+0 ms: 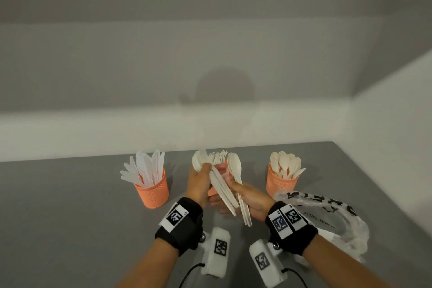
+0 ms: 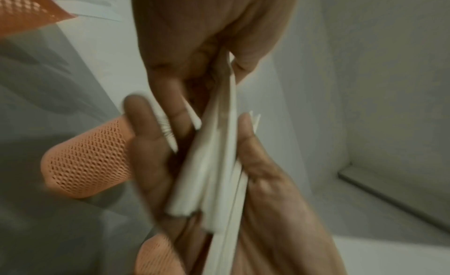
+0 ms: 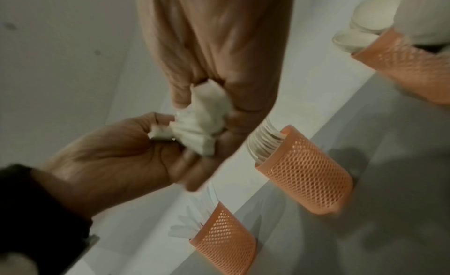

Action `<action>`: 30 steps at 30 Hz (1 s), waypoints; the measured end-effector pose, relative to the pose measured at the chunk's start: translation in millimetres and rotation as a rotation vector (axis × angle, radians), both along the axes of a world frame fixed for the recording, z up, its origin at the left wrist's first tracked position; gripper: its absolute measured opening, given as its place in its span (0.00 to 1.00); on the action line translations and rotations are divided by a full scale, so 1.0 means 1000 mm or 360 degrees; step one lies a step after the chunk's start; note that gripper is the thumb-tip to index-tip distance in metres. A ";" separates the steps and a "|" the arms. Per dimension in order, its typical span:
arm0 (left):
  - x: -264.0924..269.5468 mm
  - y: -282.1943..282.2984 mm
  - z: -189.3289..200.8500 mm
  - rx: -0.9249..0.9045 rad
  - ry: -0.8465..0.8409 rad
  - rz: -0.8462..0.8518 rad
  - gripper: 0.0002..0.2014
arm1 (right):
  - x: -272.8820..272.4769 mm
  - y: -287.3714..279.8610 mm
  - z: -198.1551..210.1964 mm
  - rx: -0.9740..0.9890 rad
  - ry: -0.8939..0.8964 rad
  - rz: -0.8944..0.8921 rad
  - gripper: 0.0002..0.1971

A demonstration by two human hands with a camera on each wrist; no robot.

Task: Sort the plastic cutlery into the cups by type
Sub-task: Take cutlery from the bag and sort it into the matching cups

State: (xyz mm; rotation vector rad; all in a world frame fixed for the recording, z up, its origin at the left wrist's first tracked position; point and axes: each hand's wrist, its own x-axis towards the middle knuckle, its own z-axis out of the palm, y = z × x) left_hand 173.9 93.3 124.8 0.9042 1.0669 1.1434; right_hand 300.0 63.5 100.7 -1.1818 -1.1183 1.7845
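Three orange mesh cups stand in a row: the knife cup (image 1: 153, 190) on the left, the spoon cup (image 1: 279, 183) on the right, and a middle cup (image 1: 212, 192) mostly hidden behind my hands. In the right wrist view the middle cup (image 3: 304, 169) holds forks. Above that middle cup my left hand (image 1: 198, 182) grips a mixed bundle of white cutlery (image 1: 222, 184) just below the heads. My right hand (image 1: 247, 196) pinches spoon handles (image 1: 243, 206) at the bundle's right side; one spoon bowl (image 1: 234, 165) stands up. The bundle's handles (image 2: 219, 163) run between both hands.
A crumpled clear plastic bag (image 1: 332, 220) with black print lies at the right, close to my right wrist. The grey table (image 1: 70, 229) ends at white walls behind and to the right. The knife cup (image 3: 224, 238) and spoon cup (image 3: 401, 65) flank the middle one.
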 end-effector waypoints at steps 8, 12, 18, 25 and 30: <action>-0.003 0.015 0.012 0.0177 0.0525 -0.0414 0.21 | 0.023 0.001 0.004 0.0093 -0.0293 -0.0116 0.21; 0.017 0.017 0.005 0.0224 0.0625 -0.0323 0.20 | 0.023 -0.001 0.016 0.0077 -0.0340 0.0038 0.32; 0.036 0.028 -0.002 0.0307 0.0655 -0.0149 0.06 | 0.037 0.015 0.026 0.0376 -0.0387 -0.0361 0.09; 0.047 0.038 0.001 0.0253 0.0277 -0.0224 0.15 | 0.082 0.035 0.045 0.0515 -0.0526 -0.0670 0.12; 0.012 0.077 0.003 0.0364 0.0155 0.0422 0.09 | 0.137 0.043 0.054 0.0620 -0.0560 -0.1014 0.17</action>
